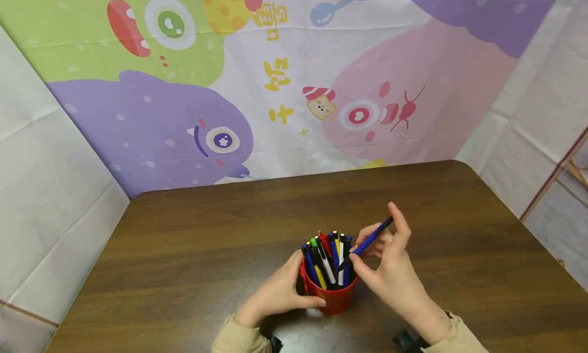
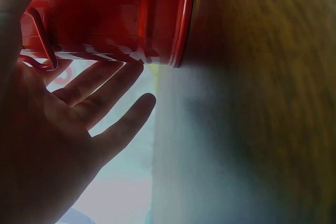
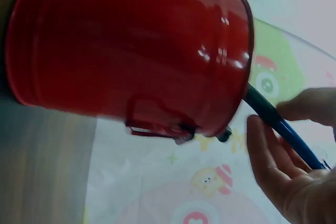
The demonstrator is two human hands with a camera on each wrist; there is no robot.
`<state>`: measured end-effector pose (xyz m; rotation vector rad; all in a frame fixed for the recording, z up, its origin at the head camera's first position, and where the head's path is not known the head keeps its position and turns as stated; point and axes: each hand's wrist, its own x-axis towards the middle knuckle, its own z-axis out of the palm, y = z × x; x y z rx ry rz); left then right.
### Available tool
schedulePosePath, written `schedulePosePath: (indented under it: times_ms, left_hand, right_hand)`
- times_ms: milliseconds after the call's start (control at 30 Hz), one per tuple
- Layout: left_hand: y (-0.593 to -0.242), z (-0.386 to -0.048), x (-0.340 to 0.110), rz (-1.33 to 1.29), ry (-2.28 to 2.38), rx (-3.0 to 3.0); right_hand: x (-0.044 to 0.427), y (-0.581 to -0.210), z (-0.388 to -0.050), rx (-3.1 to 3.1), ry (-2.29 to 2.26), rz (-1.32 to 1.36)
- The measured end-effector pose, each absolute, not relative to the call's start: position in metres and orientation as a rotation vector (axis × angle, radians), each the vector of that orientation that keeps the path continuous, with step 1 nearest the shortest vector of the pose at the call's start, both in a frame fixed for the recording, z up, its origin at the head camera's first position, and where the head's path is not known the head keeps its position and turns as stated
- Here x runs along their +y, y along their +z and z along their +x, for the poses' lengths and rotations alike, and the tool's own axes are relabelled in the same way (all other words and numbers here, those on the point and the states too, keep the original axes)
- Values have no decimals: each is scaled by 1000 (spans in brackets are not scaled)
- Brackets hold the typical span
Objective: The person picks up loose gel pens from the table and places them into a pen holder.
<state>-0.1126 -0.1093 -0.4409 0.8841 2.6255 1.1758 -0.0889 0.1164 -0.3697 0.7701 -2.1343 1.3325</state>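
Observation:
A red metal bucket (image 1: 337,301) stands upright on the table, packed with pens (image 1: 325,258) in blue, black, white, yellow, red and green. My left hand (image 1: 281,287) holds the bucket from its left side, thumb across the front near the rim; the left wrist view shows its fingers (image 2: 113,90) along the bucket wall. Between thumb and fingers, my right hand (image 1: 392,269) pinches a blue pen (image 1: 371,238) at the bucket's right. That pen slants, its black upper end pointing up and right. Its lower end reaches the bucket's mouth in the right wrist view.
The brown wooden table (image 1: 193,251) extends around the bucket. Behind it hangs a cloth (image 1: 285,154) printed with cartoon monsters, with white cloth (image 1: 41,169) at the sides. A small wire handle (image 3: 157,127) sticks out from the bucket's side.

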Motion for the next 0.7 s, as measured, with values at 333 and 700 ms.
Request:
schedulePosePath:
  times_ms: [333,700]
  left_hand:
    - [-441,-113,-107,885,1175,2614]
    - [-432,-110,-114,848,965,2655]
  right_hand:
    - [113,-382,-89,-2415,947,723]
    - [129,-382,-100,-2347,882,611]
